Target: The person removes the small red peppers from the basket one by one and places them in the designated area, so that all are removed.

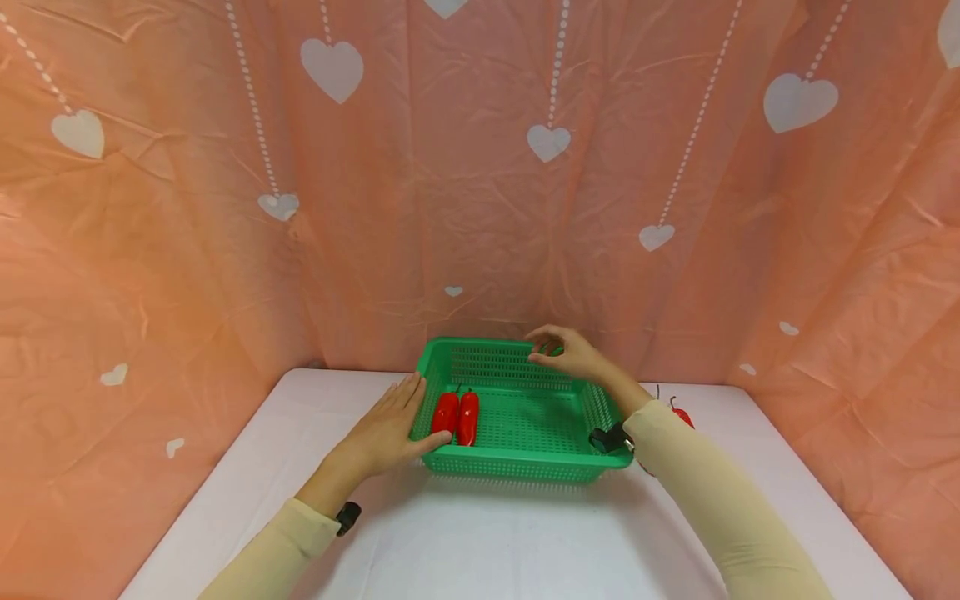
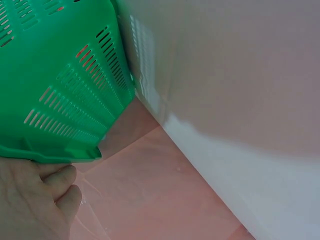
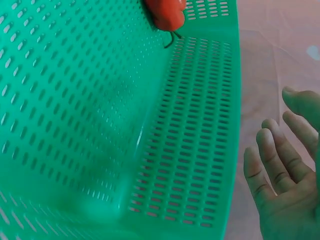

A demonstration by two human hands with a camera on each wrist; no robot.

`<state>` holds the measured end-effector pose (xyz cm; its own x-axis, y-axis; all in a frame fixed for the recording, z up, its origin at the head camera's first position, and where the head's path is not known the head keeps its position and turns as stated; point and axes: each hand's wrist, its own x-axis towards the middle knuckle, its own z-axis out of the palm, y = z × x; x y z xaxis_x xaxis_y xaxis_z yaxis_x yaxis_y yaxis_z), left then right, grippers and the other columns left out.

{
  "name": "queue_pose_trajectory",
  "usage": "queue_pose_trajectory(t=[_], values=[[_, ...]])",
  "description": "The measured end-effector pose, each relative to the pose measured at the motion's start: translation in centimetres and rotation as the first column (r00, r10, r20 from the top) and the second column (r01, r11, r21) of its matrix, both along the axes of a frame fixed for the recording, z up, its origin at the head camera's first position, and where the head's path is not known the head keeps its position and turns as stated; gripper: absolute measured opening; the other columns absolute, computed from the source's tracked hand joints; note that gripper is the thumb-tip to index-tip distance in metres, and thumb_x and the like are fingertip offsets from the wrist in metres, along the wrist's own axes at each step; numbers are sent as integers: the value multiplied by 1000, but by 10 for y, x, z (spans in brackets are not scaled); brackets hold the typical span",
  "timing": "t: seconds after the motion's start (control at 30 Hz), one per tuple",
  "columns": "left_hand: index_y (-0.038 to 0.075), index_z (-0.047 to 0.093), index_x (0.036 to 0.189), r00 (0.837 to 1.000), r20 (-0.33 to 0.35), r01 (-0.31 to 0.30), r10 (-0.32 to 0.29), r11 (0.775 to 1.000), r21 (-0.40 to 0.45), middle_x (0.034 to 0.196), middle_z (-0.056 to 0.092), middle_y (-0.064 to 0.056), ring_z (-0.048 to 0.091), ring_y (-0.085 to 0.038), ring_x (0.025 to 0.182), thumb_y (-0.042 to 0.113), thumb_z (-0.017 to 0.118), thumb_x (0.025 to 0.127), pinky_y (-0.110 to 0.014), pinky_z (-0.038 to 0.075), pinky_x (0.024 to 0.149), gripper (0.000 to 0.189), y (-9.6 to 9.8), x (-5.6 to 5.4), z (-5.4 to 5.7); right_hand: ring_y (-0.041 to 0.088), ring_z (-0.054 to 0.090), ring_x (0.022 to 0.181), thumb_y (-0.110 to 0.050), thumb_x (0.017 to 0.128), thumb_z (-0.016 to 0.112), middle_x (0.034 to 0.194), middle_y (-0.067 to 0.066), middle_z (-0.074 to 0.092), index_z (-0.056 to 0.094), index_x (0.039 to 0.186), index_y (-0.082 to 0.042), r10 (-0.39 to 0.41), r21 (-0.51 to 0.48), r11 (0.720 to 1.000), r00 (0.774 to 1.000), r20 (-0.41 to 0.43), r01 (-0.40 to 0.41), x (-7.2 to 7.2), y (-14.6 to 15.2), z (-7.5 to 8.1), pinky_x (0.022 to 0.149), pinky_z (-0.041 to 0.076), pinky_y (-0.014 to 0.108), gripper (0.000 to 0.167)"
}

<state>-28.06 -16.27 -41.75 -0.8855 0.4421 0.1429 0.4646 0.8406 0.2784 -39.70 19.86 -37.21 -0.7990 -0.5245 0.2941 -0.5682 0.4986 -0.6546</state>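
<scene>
A green perforated plastic basket (image 1: 517,454) stands on the table. Two long red peppers (image 1: 467,419) lie side by side in its left part, stems toward the far wall. My left hand (image 1: 386,429) rests on the basket's left rim, fingers extended along the side and thumb over the front corner. In the left wrist view, the fingers (image 2: 62,187) touch the rim. Above the basket's far right rim, my right hand (image 1: 573,354) hovers with loosely bent fingers. The right wrist view shows nothing in its palm (image 3: 295,215) and a red pepper (image 3: 167,12) inside the basket.
More red peppers (image 1: 682,414) lie on the table right of the basket, partly hidden by my right sleeve. The white tabletop (image 1: 465,550) runs back to a pink curtain (image 1: 480,208) with white hearts behind and on both sides.
</scene>
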Motion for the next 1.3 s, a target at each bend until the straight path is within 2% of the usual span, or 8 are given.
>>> queue_pose_trajectory(t=[0.27, 0.57, 0.83, 0.97, 1.13, 1.3], values=[[-8, 22, 166, 1000, 3, -3, 3, 1000, 2, 177, 18, -22, 15, -40, 165, 76, 51, 100, -53, 13, 135, 111, -1, 1, 1, 27, 69, 99, -15, 102, 76, 114, 14, 71, 64, 140, 3, 28, 46, 998, 999, 29, -29, -7, -17, -12, 95, 59, 47, 43], [-9, 22, 166, 1000, 0, -3, 3, 1000, -4, 177, 18, -23, 16, -41, 165, 78, 50, 100, -53, 13, 135, 113, -1, 0, 1, 28, 69, 104, -18, 104, 74, 116, 14, 71, 64, 141, 3, 55, 82, 995, 995, 81, -61, -5, -39, -14, 97, 59, 47, 43], [-9, 23, 166, 1000, -1, 7, -7, 1000, 3, 177, 18, -24, 16, -41, 164, 75, 53, 100, -53, 13, 135, 111, 0, -1, -1, 26, 69, 108, -23, 106, 72, 118, 11, 72, 64, 142, 0, 26, 134, 990, 988, 152, -47, -4, -52, -21, 96, 60, 43, 44], [-9, 23, 166, 1000, -2, 7, -7, 1000, 3, 177, 18, -23, 16, -40, 165, 76, 52, 100, -53, 13, 135, 111, 1, -1, -1, 27, 70, 109, -23, 106, 72, 119, 11, 71, 63, 143, -1, 32, 154, 986, 980, 197, -63, -2, -58, -22, 93, 61, 41, 44], [-9, 23, 166, 1000, 4, 3, -3, 1000, 4, 177, 17, -23, 16, -40, 165, 76, 51, 100, -53, 13, 135, 112, 1, 1, 0, 30, 69, 116, -27, 106, 72, 123, 12, 70, 60, 145, -2, 48, 207, 973, 962, 269, -106, -1, -66, -23, 96, 61, 42, 48], [-9, 23, 166, 1000, -1, 4, -4, 1000, 0, 177, 17, -23, 16, -41, 165, 73, 53, 101, -53, 13, 135, 109, 1, 0, 0, 29, 70, 115, -29, 105, 72, 127, 14, 69, 59, 147, -3, 41, 249, 961, 954, 297, -119, -1, -73, -24, 96, 60, 43, 51]])
